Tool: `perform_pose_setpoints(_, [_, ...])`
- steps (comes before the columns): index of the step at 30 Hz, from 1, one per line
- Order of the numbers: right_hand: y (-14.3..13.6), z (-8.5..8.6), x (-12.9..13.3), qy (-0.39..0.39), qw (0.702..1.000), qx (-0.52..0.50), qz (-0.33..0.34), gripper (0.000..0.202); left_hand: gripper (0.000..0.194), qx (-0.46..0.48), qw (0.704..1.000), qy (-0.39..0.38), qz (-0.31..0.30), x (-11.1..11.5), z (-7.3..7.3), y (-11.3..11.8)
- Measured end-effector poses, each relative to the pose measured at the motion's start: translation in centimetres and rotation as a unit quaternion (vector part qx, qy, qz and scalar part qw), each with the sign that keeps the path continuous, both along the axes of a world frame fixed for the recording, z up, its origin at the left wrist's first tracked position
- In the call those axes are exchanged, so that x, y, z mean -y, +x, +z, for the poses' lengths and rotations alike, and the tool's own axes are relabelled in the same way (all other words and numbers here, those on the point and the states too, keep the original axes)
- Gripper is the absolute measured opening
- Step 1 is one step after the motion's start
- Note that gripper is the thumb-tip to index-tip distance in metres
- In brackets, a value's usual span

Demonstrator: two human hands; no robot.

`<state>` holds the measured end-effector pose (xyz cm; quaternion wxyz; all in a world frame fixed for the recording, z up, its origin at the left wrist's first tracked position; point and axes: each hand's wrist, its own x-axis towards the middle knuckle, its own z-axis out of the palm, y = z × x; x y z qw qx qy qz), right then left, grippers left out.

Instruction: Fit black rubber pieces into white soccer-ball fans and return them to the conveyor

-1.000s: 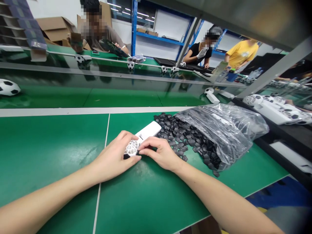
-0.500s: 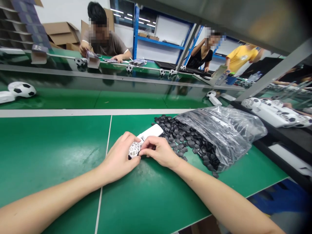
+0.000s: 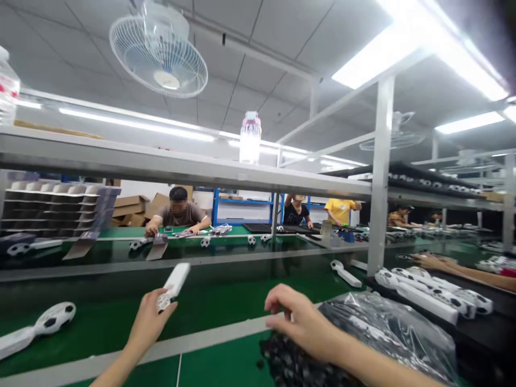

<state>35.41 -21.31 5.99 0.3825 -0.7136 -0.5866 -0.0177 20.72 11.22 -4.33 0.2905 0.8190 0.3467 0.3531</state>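
Note:
My left hand (image 3: 150,318) grips a white device with a flat handle (image 3: 177,279) and a round, football-patterned head. Fingers and thumb cover most of that head, while the handle points up and away over the green conveyor belt. To the right, my right hand (image 3: 296,317) hovers over the near side with its fingers curled and a gap between thumb and forefinger; nothing shows in them. Just below it lies a heap of small black pieces (image 3: 282,359), blurred, spilling out of a clear plastic bag (image 3: 387,328).
Another football-headed device (image 3: 52,318) rests on the belt at left, and one more (image 3: 345,273) farther right. Several lie on a black tray (image 3: 481,328). A metal post (image 3: 382,177) and overhead shelf (image 3: 181,164) frame the view. A co-worker (image 3: 177,212) sits opposite.
My head view has tilted up. My left hand has carried the device forward over the belt. My right hand has come off the device and moved right, above the black pieces.

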Motion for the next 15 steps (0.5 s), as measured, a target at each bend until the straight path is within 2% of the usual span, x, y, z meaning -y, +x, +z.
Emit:
perform_pose_setpoints(3, [1.6,6.1,-1.0,0.045,0.991,0.123,-0.028,0.011,0.07,-0.012,0.997,-0.042,0.071,-3.7,-2.5,0.0])
perform_pose_setpoints(6, [2.6,12.6,-2.5,0.103,0.967,0.221,-0.067,0.024,0.08,-0.044,0.997,-0.045,0.05,-5.4,-5.5,0.3])
perform_pose_setpoints(8, [2.8,16.8,-3.8,0.132,0.952,0.253,-0.108,0.034,0.085,-0.086,0.995,-0.035,0.047,-5.9,-6.7,0.7])
perform_pose_setpoints(11, [2.4,21.9,-6.6,0.151,0.935,0.271,-0.17,0.045,0.09,-0.114,0.991,-0.015,0.065,-5.9,-7.3,1.0])
perform_pose_setpoints(15, [0.5,26.0,-12.7,0.156,0.933,0.276,-0.169,0.057,0.086,-0.09,0.992,-0.006,0.084,-4.9,-6.4,0.3])
